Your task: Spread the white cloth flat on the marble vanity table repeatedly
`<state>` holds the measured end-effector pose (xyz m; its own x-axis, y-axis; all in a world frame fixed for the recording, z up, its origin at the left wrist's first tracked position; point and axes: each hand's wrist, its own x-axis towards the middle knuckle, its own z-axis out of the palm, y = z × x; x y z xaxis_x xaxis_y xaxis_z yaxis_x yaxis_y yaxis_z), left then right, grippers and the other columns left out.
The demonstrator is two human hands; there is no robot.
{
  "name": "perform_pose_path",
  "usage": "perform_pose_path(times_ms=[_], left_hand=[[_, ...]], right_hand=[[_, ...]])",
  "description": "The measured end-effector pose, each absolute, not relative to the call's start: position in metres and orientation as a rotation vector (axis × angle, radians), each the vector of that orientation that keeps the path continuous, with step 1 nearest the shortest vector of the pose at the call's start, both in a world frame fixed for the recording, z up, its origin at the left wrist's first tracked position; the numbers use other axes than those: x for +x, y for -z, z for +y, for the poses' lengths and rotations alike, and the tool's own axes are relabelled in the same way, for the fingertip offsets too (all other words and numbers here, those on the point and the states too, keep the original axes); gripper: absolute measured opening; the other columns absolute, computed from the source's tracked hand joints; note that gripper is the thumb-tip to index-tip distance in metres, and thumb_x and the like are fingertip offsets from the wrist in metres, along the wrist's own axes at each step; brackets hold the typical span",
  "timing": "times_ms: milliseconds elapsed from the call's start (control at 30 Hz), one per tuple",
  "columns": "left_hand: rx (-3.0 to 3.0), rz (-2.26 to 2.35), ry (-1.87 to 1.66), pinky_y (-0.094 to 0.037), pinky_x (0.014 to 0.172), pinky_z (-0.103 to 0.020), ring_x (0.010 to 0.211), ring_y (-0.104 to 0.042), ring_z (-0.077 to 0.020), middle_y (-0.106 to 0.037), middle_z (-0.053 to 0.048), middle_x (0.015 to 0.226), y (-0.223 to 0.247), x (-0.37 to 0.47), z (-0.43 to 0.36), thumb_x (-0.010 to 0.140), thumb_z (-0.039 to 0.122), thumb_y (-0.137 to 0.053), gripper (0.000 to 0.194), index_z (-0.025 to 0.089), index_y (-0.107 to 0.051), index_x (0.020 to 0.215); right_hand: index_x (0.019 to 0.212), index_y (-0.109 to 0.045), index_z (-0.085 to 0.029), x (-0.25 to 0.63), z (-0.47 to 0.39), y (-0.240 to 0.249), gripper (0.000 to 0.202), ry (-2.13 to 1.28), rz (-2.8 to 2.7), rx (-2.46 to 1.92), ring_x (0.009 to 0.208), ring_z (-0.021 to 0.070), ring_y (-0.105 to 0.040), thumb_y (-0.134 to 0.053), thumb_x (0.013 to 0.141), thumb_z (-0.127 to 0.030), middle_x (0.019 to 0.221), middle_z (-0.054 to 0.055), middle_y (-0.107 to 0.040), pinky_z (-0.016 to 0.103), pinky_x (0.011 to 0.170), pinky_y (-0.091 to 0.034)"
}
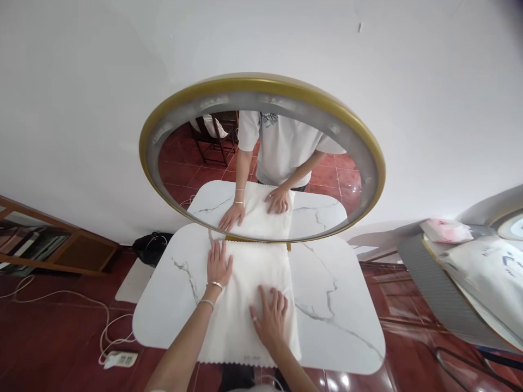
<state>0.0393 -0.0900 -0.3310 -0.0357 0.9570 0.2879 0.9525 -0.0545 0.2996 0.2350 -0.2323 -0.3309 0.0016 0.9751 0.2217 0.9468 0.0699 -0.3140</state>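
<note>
A white cloth [245, 316] with scalloped edges lies flat over the middle of the marbled white table [327, 310], its near edge at the table's front. My left hand [219, 265] rests flat on the cloth's far left part, fingers stretched out toward the mirror. Lower down and to the right, my right hand [271, 316] lies on the cloth with its fingers spread. Neither hand grips anything. Bracelets circle my left wrist, and a ring shows on my right hand.
A large oval mirror [265, 179] with a gold frame stands at the table's back, against the wall. A power strip [120, 359] and cables lie on the red floor. At right, a grey cabinet [433, 283] carries a white bag [486, 272]; a wooden shelf [81, 250] stands left.
</note>
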Motion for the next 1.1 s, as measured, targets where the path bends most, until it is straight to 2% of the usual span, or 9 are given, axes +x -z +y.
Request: perform_pose_path(times_ms=[67,200,300,433,567,700,933,1000,1100], left_hand=[[2.217,2.132,-0.673,-0.023,0.115,-0.054,0.146,-0.015,-0.0297,-0.021,-0.018,0.156,0.332,0.038,-0.089,0.095,0.039,-0.031,0.064,0.011,-0.016,0.151],[2.293,2.077,-0.686,-0.023,0.115,-0.052,0.146,-0.012,-0.0295,-0.013,-0.019,0.158,0.331,0.056,-0.092,0.095,0.037,-0.033,0.069,0.008,-0.005,0.151],[2.347,1.982,-0.664,-0.022,0.116,-0.051,0.146,-0.009,-0.0298,-0.009,-0.018,0.158,0.33,0.085,-0.092,0.095,0.037,-0.036,0.07,0.01,-0.005,0.152],[2.343,1.858,-0.662,-0.021,0.117,-0.051,0.146,-0.007,-0.0301,-0.006,-0.017,0.159,0.323,0.126,-0.096,0.092,0.034,-0.043,0.076,0.011,-0.003,0.152],[2.3,1.781,-0.694,-0.025,0.115,-0.051,0.146,-0.009,-0.0309,-0.002,-0.013,0.159,0.316,0.133,-0.139,0.092,0.033,-0.046,0.074,0.017,-0.008,0.153],[2.335,1.747,-0.66,-0.026,0.113,-0.049,0.145,-0.019,-0.0299,-0.012,-0.01,0.16,0.312,0.102,-0.208,0.09,0.051,-0.048,0.07,0.025,-0.023,0.15],[2.337,1.918,-0.541,-0.026,0.112,-0.047,0.142,-0.026,-0.0305,-0.023,-0.01,0.157,0.306,0.0,-0.23,0.089,0.05,-0.05,0.065,0.028,-0.03,0.148],[2.351,1.934,-0.505,-0.028,0.112,-0.046,0.143,-0.026,-0.0298,-0.022,-0.01,0.157,0.305,-0.037,-0.223,0.09,0.049,-0.049,0.064,0.028,-0.031,0.147],[2.377,1.933,-0.447,-0.028,0.113,-0.045,0.143,-0.025,-0.0281,-0.022,-0.009,0.158,0.301,-0.082,-0.218,0.091,0.047,-0.048,0.061,0.029,-0.031,0.147]], right_hand=[[0.151,-0.022,-0.025,0.221,-0.2,0.328,0.064,-0.126,-1.889,-1.941,0.13,0.0364,-0.037,-0.036,0.095,-0.05,0.143,0.018,-0.042,0.057,0.105,-0.026],[0.153,-0.011,-0.025,0.234,-0.146,0.322,0.063,-0.066,-1.853,-1.983,0.144,0.0326,-0.013,-0.031,0.097,-0.044,0.159,0.012,-0.012,0.055,0.111,-0.019],[0.153,-0.009,-0.028,0.267,-0.137,0.327,0.062,-0.015,-1.912,-2.027,0.146,0.0285,-0.008,-0.03,0.097,-0.045,0.161,0.008,-0.005,0.051,0.113,-0.017],[0.152,-0.014,-0.025,0.302,-0.148,0.336,0.064,0.058,-1.865,-2.138,0.146,0.0289,-0.009,-0.027,0.096,-0.052,0.161,0.007,-0.006,0.049,0.114,-0.018],[0.153,-0.012,-0.023,0.306,-0.153,0.335,0.065,0.096,-1.842,-2.189,0.145,0.0306,-0.011,-0.022,0.096,-0.052,0.16,0.009,-0.008,0.052,0.113,-0.018],[0.153,-0.007,-0.023,0.284,-0.152,0.329,0.063,0.125,-1.807,-2.229,0.145,0.0319,-0.012,-0.019,0.097,-0.05,0.159,0.012,-0.01,0.056,0.112,-0.019],[0.153,-0.002,-0.026,0.193,-0.153,0.321,0.061,0.074,-1.909,-2.013,0.146,0.0333,-0.002,-0.024,0.098,-0.043,0.16,0.009,0.008,0.059,0.112,-0.018],[0.153,0.0,-0.022,0.16,-0.154,0.321,0.065,0.002,-1.995,-1.871,0.146,0.0318,-0.003,-0.03,0.098,-0.042,0.16,0.011,0.002,0.058,0.112,-0.018],[0.153,-0.008,-0.017,0.119,-0.155,0.321,0.067,-0.094,-2.213,-1.551,0.146,0.027,-0.01,-0.036,0.097,-0.038,0.157,0.013,-0.021,0.052,0.114,-0.021]])
